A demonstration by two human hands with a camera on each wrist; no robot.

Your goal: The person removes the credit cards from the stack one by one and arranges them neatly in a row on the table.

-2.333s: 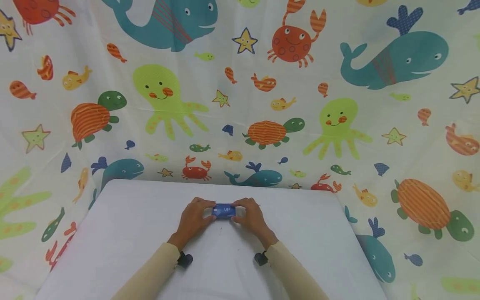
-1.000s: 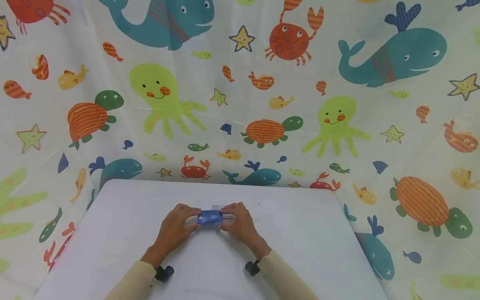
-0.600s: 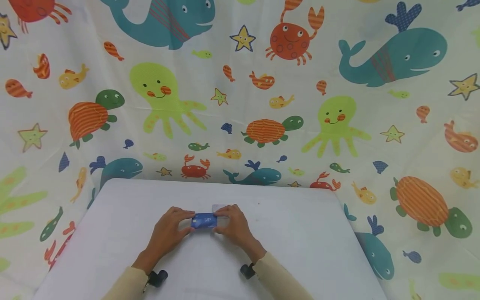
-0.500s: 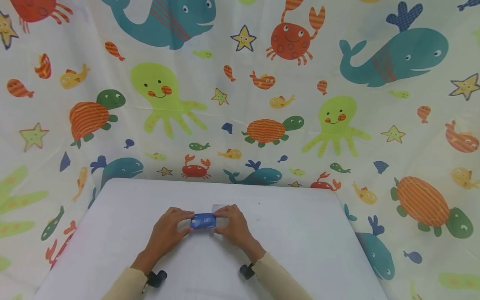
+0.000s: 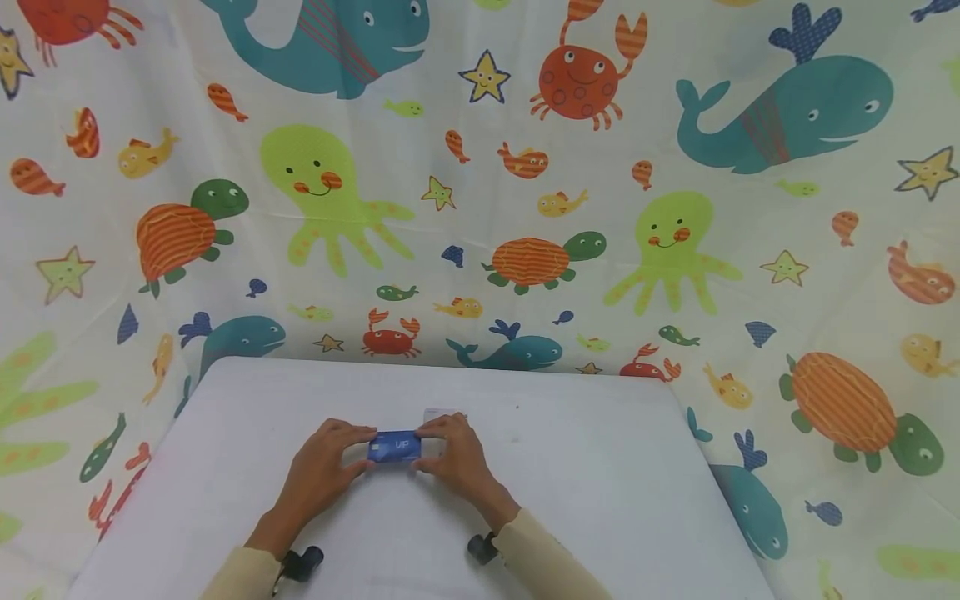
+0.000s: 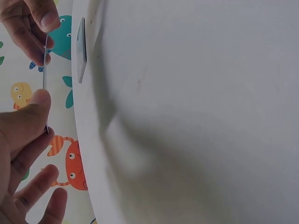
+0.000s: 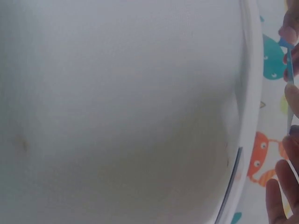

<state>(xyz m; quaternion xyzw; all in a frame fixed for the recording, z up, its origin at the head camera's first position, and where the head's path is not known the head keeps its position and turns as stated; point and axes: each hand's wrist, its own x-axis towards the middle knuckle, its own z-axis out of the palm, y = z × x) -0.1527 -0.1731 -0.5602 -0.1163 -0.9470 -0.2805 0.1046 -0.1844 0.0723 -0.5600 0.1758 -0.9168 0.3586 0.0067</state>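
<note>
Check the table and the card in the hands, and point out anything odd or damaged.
Small dark specks stand out on the white tabletop, to the right of the right hand; dirt or stains, I can't tell which. The blue card shows no clear damage, and nothing looks spilled.

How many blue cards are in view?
1. The blue card is held between the left hand and right hand. A flat pale thing lies on the table, partly hidden in the head view; I can't tell whether it includes others.
</note>
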